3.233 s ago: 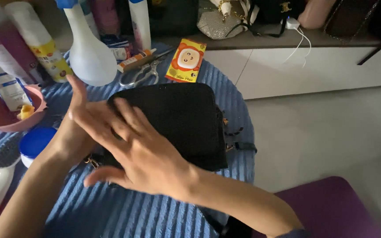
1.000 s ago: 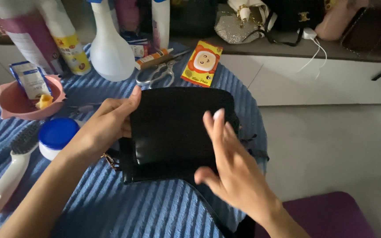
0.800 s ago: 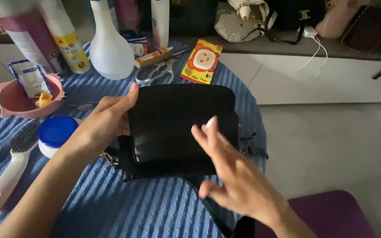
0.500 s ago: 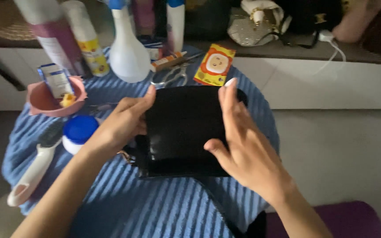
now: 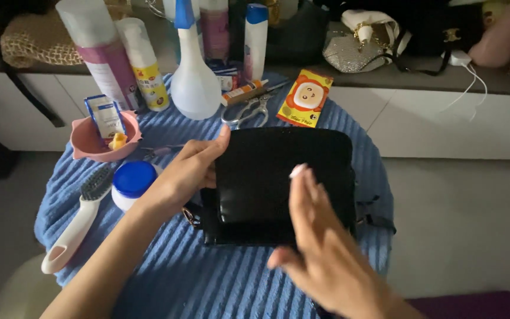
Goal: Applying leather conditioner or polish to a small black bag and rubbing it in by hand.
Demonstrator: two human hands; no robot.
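A black leather bag point(image 5: 278, 183) lies flat on a round table covered with a blue ribbed towel point(image 5: 208, 277). My left hand point(image 5: 184, 174) grips the bag's left edge, thumb on top. Flat and with fingers together, my right hand point(image 5: 320, 248) rests its fingertips on the bag's front face near the lower right. A dark strap point(image 5: 376, 218) sticks out on the bag's right side.
On the left are a pink bowl point(image 5: 92, 145) with small items, a blue-lidded white jar point(image 5: 130, 183) and a white brush point(image 5: 81, 221). Behind the bag stand a spray bottle point(image 5: 193, 77), several bottles, scissors point(image 5: 246, 112) and a yellow packet point(image 5: 305, 97). A low counter point(image 5: 432, 77) holds handbags.
My right hand has slid back from the bag's upper right to its lower front face. The left hand has kept its hold on the left edge.
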